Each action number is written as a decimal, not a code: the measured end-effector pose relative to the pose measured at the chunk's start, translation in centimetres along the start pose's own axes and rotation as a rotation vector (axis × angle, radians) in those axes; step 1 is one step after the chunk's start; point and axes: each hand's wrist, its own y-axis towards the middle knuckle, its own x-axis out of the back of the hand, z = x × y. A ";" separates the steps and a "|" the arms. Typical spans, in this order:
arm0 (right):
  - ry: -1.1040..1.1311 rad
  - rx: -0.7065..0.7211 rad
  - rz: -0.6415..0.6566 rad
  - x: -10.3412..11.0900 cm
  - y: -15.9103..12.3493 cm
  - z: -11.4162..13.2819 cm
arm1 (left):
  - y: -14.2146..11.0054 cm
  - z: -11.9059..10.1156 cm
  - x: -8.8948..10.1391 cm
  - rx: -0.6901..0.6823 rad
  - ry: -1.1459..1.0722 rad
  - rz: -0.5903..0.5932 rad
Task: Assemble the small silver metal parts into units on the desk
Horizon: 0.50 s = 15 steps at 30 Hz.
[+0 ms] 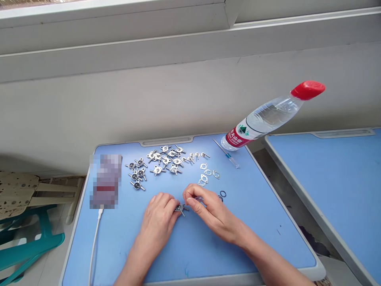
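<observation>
My left hand (157, 220) grips a small metal part (180, 209), while my right hand (210, 211) pinches a tiny piece (199, 198) its fingers mostly hide.

1. We see a blue table (190, 246) with a pale grey rim.
2. We see silver metal fittings (166, 159) and black rings (223, 194) on it.
3. We note a clear water bottle (268, 117) with a red cap (307, 90) and a red-and-white label (238, 137) bearing a green emblem.
4. We spot a white cable (94, 246) and a teal stool (29, 242).
</observation>
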 end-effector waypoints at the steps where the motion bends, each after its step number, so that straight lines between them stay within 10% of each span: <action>1: -0.015 0.012 0.001 0.0 0.0 0.0 | 0.0 0.0 0.0 -0.001 0.004 -0.001; 15: -0.220 0.192 -0.068 0.0 0.0 -0.5 | 0.0 0.1 0.0 -0.004 0.001 -0.004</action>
